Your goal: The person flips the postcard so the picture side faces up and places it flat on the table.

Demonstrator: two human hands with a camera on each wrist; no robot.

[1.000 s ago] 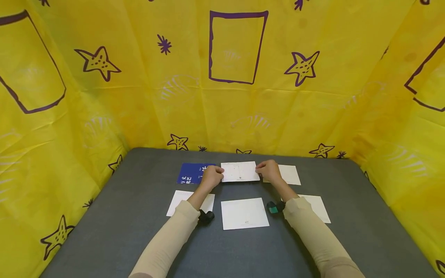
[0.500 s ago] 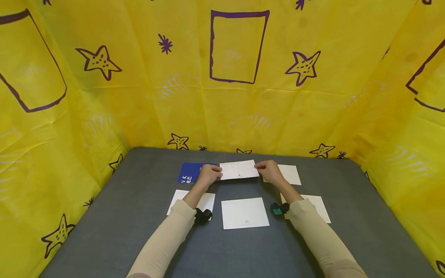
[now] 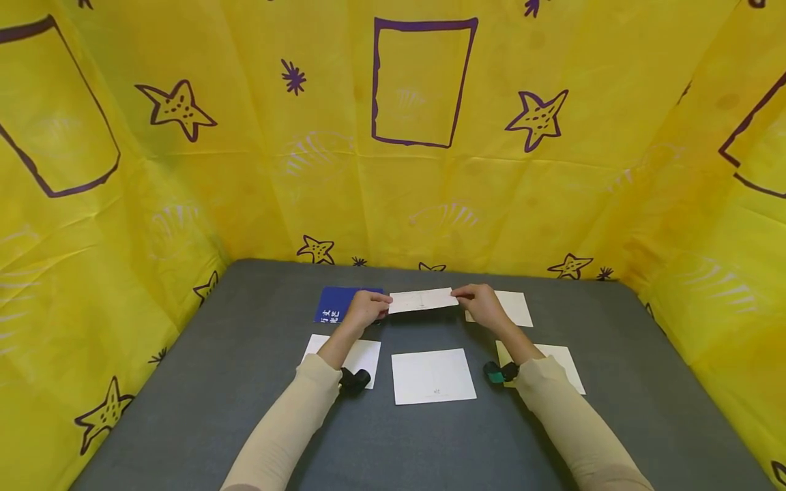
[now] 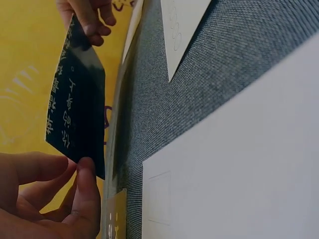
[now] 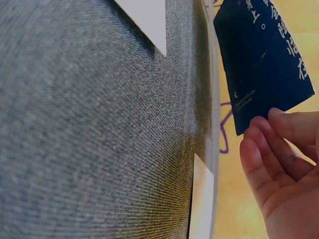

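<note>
Between both hands a postcard is held above the far part of the table, tilted so its white side looks like a narrow strip in the head view. Its other side is dark blue with white handwritten characters, as the left wrist view shows on the postcard. My left hand pinches the left edge between thumb and fingers. At the opposite edge, my right hand pinches a corner with thumb and fingertips. A blue card with white characters lies partly behind the left hand.
On the grey table, a white card lies front centre. Another white card is partly under the left forearm. Two more lie on the right, a far card and a near card. A yellow patterned cloth encloses the table.
The postcard has come up off the table and tipped, so its white face looks thinner. Both hands keep their hold, and the forearms have spread slightly apart. The other cards stay put.
</note>
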